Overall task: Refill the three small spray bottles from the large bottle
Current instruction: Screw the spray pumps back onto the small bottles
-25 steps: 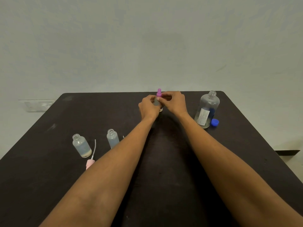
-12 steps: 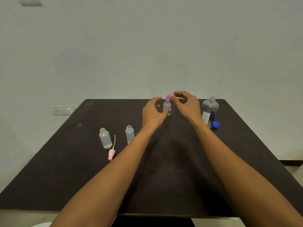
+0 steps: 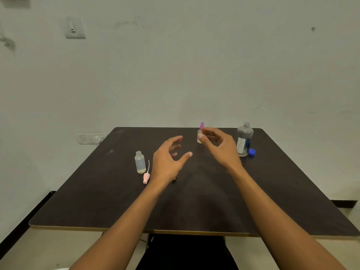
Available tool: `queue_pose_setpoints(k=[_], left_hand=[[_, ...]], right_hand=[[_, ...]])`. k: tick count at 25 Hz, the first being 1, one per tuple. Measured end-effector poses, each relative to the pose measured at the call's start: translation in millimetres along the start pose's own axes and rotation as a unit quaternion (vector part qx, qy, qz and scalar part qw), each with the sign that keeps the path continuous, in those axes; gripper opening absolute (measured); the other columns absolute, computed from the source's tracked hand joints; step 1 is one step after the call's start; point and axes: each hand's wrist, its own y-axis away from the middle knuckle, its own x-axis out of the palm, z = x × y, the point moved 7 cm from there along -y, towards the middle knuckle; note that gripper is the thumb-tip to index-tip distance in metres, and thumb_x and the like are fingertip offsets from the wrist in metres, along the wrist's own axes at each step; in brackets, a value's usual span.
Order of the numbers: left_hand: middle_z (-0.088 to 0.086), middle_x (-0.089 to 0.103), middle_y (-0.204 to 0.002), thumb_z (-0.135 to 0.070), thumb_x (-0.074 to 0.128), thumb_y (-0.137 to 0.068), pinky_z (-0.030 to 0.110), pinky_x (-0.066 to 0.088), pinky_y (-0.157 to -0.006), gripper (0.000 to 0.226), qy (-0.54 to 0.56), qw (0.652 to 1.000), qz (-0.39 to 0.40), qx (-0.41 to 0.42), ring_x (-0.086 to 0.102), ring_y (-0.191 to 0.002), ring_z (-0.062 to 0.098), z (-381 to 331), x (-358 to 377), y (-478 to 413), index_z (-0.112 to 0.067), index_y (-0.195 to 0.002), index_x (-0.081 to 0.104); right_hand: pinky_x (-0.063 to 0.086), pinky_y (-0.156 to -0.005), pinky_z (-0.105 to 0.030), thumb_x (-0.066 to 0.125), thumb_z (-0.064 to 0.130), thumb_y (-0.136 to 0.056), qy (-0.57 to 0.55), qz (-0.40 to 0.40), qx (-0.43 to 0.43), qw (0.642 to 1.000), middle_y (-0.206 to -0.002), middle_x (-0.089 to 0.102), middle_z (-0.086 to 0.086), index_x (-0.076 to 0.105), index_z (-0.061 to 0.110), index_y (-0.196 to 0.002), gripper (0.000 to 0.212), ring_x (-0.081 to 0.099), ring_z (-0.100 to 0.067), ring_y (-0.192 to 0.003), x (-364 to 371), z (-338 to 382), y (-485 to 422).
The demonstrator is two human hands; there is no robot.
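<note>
On the table (image 3: 93, 195), two small bottles (image 3: 140, 163) (image 3: 198, 140), one large bottle (image 3: 244, 139); left hand (image 3: 167, 165), right hand (image 3: 222, 147), grips apart.

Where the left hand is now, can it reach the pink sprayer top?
Probably yes. The left hand is open and empty, and the pink sprayer top lies beside its wrist, nothing between.

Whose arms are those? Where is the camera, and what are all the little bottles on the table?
Those are a person's own arms. The camera sits on their head, looking down, so you see what they see. The left hand and right hand are both open and hold nothing. On the dark table stand a small bottle with a purple top, a small open bottle with a pink spray top lying beside it, and a large open bottle with a blue cap next to it.
</note>
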Motion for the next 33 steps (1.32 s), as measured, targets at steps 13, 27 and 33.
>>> queue_pose_setpoints(k=[13, 27, 33], left_hand=[[0.005, 0.052, -0.154, -0.026, 0.088, -0.085, 0.039, 0.045, -0.117, 0.08, -0.136, 0.987, -0.018, -0.085, 0.052, -0.141, 0.021, 74.9, -23.1, -13.5, -0.017, -0.153, 0.048], [0.006, 0.074, -0.127, -0.022, 0.081, -0.092, 0.03, 0.054, -0.099, 0.049, -0.181, 0.973, 0.025, -0.138, 0.069, -0.117, 0.02, 110.3, -12.4, -36.5, -0.013, -0.137, 0.064], [0.005, 0.078, -0.113, -0.022, 0.085, -0.088, 0.026, 0.055, -0.09, 0.041, -0.169, 0.975, 0.018, -0.145, 0.073, -0.103, 0.017, 111.7, -12.5, -36.8, -0.012, -0.126, 0.071]], right_hand=[[0.05, -0.112, -0.035, 0.072, 0.006, -0.094, 0.283, 0.224, -0.159, 0.919, -0.136, 0.07, 0.005, 0.074, 0.023, -0.13, 0.04, 0.062, -0.013, -0.128, 91.3, -20.4, 22.0], [0.053, -0.107, -0.04, 0.065, 0.003, -0.095, 0.353, 0.371, -0.246, 0.823, -0.138, 0.067, 0.001, 0.076, 0.023, -0.124, 0.037, 0.058, -0.016, -0.131, 140.4, -44.9, 34.4], [0.052, -0.108, -0.034, 0.067, 0.003, -0.095, 0.315, 0.308, -0.25, 0.862, -0.131, 0.071, 0.004, 0.076, 0.021, -0.125, 0.035, 0.063, -0.012, -0.124, 120.3, -34.9, 25.5]])
